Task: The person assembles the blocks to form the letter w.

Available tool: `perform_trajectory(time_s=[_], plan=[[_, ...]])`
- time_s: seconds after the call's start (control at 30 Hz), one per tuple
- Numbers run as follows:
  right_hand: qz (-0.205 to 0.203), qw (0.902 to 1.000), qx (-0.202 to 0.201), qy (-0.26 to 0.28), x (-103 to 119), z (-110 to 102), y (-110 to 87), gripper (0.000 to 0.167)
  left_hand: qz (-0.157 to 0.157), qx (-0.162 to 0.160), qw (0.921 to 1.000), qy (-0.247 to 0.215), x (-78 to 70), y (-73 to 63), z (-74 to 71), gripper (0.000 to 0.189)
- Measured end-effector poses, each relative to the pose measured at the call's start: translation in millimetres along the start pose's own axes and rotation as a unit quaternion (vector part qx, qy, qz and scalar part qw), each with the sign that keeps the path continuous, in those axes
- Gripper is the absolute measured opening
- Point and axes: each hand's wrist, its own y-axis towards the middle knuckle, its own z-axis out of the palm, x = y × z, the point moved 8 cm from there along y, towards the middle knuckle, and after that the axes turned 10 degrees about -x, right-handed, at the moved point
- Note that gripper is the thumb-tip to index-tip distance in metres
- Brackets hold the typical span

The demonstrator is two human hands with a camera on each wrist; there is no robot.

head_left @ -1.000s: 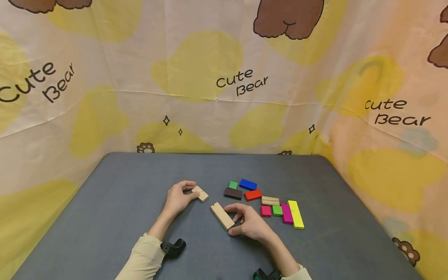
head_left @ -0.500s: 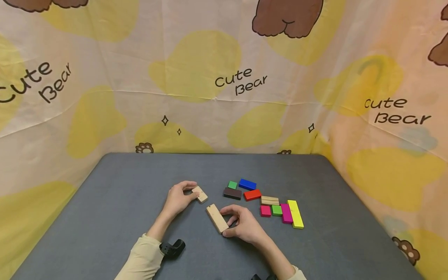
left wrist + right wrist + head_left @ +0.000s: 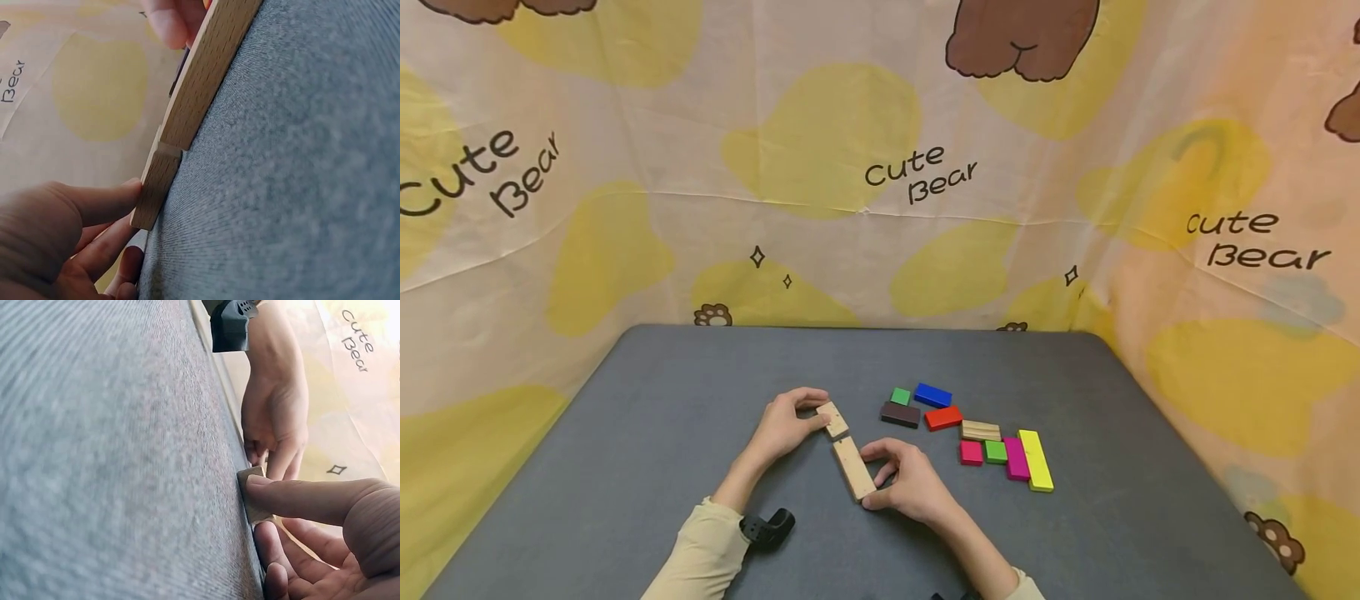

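Note:
My left hand (image 3: 784, 427) pinches a short plain wooden block (image 3: 832, 421) between thumb and fingers. A longer plain wooden block (image 3: 854, 469) lies end to end with it, nearly in one line, and my right hand (image 3: 910, 483) grips this one near its lower end and right side. In the left wrist view the short block (image 3: 156, 190) meets the end of the long block (image 3: 209, 69), a little out of line with it. The right wrist view has my right thumb (image 3: 294, 499) pressed on the end face of the long block (image 3: 255, 494).
To the right lie several coloured blocks: a dark brown block (image 3: 900, 414), a blue block (image 3: 933, 395), a red block (image 3: 943, 418), a striped wood block (image 3: 981, 431), a magenta block (image 3: 1017, 459) and a yellow block (image 3: 1036, 461). A grey cloth (image 3: 700, 375) covers the table.
My right hand has slid the long block leftward and turned it steeper, up to the short block's end. The short block has shifted slightly in my left hand.

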Motion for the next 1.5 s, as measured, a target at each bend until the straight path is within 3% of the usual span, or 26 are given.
perform_trajectory(time_s=[0.43, 1.27, 1.5], plan=[[-0.005, 1.0, -0.005, -0.002, 2.7, 1.6, 0.9, 0.057, 0.0, -0.005, 1.0, -0.002, -2.8, -0.8, 3.2, 0.035], [0.001, 0.9998, -0.015, -0.008, 2.9, 8.8, 5.3, 0.058, 0.0, 0.018, 0.9998, 0.006, -4.7, -3.7, 0.8, 0.037], [-0.01, 0.9998, -0.017, -0.002, 4.0, 7.6, 3.8, 0.056, 0.026, 0.023, 0.9991, 0.025, -10.6, -8.0, 1.0, 0.039]])
